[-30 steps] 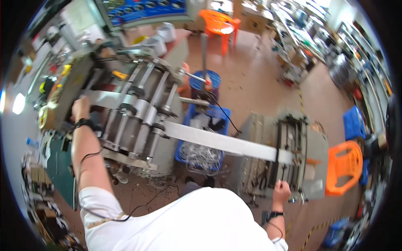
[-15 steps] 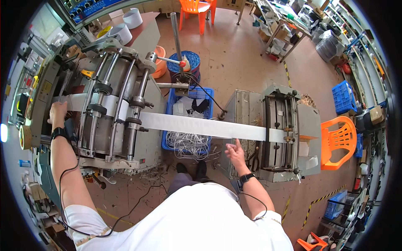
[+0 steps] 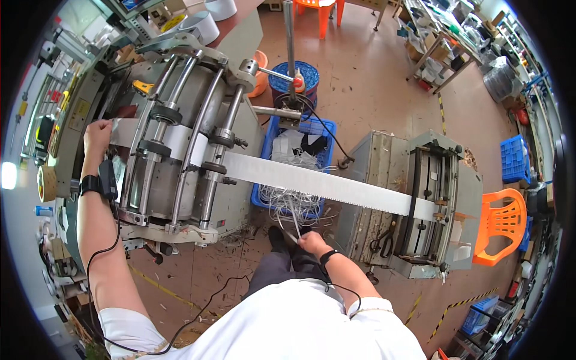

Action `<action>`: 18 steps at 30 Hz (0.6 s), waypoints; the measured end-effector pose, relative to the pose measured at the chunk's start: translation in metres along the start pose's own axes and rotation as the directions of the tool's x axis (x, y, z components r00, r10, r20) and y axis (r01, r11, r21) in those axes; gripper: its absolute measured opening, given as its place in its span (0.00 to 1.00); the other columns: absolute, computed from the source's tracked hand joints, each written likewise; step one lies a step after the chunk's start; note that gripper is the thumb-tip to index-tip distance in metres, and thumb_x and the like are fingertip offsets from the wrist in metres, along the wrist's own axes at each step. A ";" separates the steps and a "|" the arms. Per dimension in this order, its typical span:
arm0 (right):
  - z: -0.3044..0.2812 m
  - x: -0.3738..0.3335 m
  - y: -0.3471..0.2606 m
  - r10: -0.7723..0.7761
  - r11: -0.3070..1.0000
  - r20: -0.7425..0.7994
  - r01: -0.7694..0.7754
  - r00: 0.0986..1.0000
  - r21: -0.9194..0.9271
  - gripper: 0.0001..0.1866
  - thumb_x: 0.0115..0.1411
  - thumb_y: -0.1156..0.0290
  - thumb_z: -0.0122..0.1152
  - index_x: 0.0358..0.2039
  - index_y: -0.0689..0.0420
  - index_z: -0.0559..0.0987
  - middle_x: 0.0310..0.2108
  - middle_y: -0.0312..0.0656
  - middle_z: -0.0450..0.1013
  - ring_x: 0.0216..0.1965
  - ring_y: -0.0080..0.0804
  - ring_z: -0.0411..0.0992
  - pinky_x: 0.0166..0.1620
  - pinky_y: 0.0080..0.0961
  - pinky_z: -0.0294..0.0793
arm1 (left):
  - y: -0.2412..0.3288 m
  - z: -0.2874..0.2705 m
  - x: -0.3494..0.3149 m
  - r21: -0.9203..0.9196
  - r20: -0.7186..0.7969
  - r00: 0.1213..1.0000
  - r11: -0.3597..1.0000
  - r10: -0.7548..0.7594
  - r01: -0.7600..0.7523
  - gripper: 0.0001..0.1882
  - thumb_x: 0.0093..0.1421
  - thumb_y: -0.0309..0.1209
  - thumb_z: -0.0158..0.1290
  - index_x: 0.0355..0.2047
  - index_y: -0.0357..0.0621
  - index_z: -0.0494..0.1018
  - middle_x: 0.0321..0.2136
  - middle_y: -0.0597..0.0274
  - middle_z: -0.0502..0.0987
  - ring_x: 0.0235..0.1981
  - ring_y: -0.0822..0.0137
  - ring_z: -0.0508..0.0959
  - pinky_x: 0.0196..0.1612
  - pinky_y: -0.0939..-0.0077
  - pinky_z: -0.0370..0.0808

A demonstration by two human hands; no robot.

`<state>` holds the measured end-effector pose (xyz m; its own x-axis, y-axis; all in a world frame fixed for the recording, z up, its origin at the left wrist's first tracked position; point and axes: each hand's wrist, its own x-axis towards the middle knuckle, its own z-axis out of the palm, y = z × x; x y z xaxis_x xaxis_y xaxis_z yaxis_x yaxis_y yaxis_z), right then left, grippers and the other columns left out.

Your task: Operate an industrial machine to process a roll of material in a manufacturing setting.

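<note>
A wide white strip with a finely toothed near edge runs from the roller machine on the left to the smaller machine on the right. My left hand is closed in a fist at the strip's left end, beside shiny clear material; what its fingers hold is hidden. Low in front of my body, my right hand is closed on thin white trimmings. These rise from a tangled heap at the near end of a blue crate, under the strip.
Black scissors hang on the right machine's near side. Beyond it stands an orange chair. A metal post with a side arm rises behind the crate, near a blue-lined bin. A black cable trails along my left arm.
My right hand has left the strip's toothed edge, moved left and toward me, and taken hold of thin trimmings. My left hand has closed into a fist. The view has shifted.
</note>
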<state>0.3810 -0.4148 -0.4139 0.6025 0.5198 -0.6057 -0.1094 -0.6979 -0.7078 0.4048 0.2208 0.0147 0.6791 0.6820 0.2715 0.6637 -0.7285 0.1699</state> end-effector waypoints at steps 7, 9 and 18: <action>-0.047 -0.049 0.002 0.169 0.895 0.005 -0.152 0.986 -0.419 0.12 0.53 0.63 0.62 0.29 0.60 0.82 0.30 0.53 0.78 0.35 0.49 0.77 0.43 0.37 0.76 | 0.021 -0.008 -0.015 -0.064 -0.005 0.999 0.997 -0.044 0.044 0.15 0.55 0.42 0.54 0.36 0.48 0.81 0.29 0.53 0.81 0.35 0.54 0.81 0.39 0.66 0.76; -0.069 -0.040 0.016 0.170 0.864 -0.025 -0.161 0.985 -0.477 0.13 0.53 0.63 0.62 0.33 0.58 0.82 0.34 0.52 0.77 0.39 0.49 0.76 0.45 0.38 0.75 | 0.026 -0.005 -0.012 -0.094 -0.009 1.000 0.995 -0.017 0.016 0.14 0.55 0.42 0.54 0.36 0.49 0.81 0.29 0.53 0.81 0.34 0.54 0.81 0.39 0.66 0.76; -0.123 -0.061 -0.061 -0.249 0.909 -0.354 0.091 0.901 -0.407 0.41 0.52 0.65 0.64 0.65 0.51 0.58 0.53 0.53 0.69 0.53 0.52 0.68 0.55 0.39 0.70 | 0.022 -0.007 -0.012 -0.156 0.033 0.998 0.986 -0.045 0.050 0.12 0.54 0.39 0.54 0.35 0.52 0.82 0.29 0.54 0.82 0.34 0.56 0.82 0.38 0.65 0.77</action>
<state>0.4482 -0.4646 -0.2891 0.8505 0.4674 -0.2411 0.2769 -0.7877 -0.5503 0.4089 0.1960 0.0219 0.6581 0.7162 0.2322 0.6397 -0.6946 0.3292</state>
